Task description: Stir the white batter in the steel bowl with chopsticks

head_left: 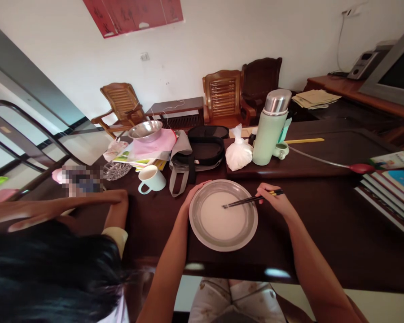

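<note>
Partly hidden behind the round metal bowl point(222, 246) at centre frame, the left hand point(191, 196) curves along its rim; whether it grips, I cannot tell from here. Just right of centre, the bent right hand point(272, 198) grips slim, dark chopsticks point(243, 202), tips at the smooth, milky liquid point(222, 222).

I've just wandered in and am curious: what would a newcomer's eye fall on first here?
Probably the bowl of pale liquid near the table's front edge, with the left hand at its side and the right hand holding chopsticks that reach into it. Beyond stands a tall green flask, a knotted white bag to its left. High on the back wall, a red poster stands out.
</note>
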A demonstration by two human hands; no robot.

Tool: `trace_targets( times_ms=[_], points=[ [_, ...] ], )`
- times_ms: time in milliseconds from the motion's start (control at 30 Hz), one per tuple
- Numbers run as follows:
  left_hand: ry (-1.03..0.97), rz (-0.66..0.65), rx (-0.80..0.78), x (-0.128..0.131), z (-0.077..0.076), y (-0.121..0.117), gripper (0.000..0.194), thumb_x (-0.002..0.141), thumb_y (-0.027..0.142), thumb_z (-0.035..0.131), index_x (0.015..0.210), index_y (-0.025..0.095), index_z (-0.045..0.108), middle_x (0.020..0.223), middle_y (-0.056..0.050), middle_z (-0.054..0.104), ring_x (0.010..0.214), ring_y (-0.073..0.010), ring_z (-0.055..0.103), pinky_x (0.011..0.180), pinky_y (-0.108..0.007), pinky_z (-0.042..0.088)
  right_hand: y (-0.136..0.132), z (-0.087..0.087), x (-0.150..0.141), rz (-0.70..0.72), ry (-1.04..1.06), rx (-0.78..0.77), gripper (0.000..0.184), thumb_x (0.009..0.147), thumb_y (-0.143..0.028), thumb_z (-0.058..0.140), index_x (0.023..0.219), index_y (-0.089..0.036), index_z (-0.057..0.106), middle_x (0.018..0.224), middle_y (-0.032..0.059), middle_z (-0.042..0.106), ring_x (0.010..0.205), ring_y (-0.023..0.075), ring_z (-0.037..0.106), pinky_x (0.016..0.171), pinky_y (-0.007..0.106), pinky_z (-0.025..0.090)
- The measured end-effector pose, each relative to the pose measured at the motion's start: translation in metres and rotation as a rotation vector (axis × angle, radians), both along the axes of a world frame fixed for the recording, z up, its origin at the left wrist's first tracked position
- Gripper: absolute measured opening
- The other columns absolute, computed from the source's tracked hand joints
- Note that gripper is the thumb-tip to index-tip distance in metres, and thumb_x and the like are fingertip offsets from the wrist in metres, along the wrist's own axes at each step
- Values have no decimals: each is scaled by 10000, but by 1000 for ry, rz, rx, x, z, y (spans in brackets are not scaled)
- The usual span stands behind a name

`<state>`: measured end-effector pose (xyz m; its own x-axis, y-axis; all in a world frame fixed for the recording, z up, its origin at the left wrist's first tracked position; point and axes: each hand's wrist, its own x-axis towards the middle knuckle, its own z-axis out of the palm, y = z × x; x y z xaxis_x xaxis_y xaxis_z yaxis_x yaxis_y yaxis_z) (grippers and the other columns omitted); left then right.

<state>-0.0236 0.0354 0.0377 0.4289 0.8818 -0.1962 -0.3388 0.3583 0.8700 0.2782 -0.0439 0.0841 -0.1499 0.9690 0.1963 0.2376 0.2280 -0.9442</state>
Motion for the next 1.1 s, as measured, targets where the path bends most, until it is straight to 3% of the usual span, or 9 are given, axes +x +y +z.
trace_targets(
  times_ms=[167,267,367,533,700,900,1033,1100],
  points=[
    [2,-1,-10,0,-2,2,380,774,343,603,1091,159,700,1173,-68,653,1231,-309,483,1082,-382,301,0,-2,-3,146,-35,-60,290,867,-405,548,699,-181,624,585,1,569,550,136,531,551,261,399],
    [-9,-1,-19,1,-1,1,387,780,346,599,1103,158,696,1176,-65,652,1234,-306,481,1084,-377,301,1,-2,-2,86,-71,0,256,862,-376,569,708,-179,625,629,6,596,611,140,553,608,260,411],
    [-14,-8,-17,1,-1,0,382,781,341,600,1101,159,698,1178,-69,650,1231,-310,484,1084,-383,299,1,-3,3,11,-10,14,322,891,-391,519,668,-178,608,573,-3,556,542,129,530,576,263,400],
    [-16,-5,-21,-1,-5,2,398,785,337,593,1126,152,686,1172,-76,653,1230,-307,486,1084,-382,298,0,-3,-2,157,-48,-40,265,872,-379,553,713,-180,624,612,3,582,576,138,544,572,259,402],
    [-8,6,-18,-2,-9,3,401,782,341,597,1128,159,686,1176,-75,651,1223,-318,490,1081,-401,302,0,-3,2,14,-21,13,294,891,-377,527,689,-179,606,573,-4,561,553,132,534,583,262,397],
    [-6,4,-22,-2,-8,2,395,785,350,598,1121,164,690,1174,-74,651,1205,-318,503,1073,-400,313,1,-3,-3,149,-62,-31,261,870,-367,553,704,-179,622,604,6,587,582,142,542,576,260,399],
    [-20,-6,-27,-3,-8,2,405,788,345,604,1131,143,680,1172,-90,651,1182,-317,522,1071,-407,306,0,-3,0,18,-30,20,288,876,-386,544,687,-180,615,601,6,583,576,143,550,588,268,407],
    [-20,-12,-22,-3,-9,2,413,789,344,603,1137,135,676,1178,-96,648,1182,-315,522,1072,-409,301,0,-2,1,22,17,2,337,888,-405,516,658,-177,609,575,0,548,519,129,525,549,265,398]
  ],
)
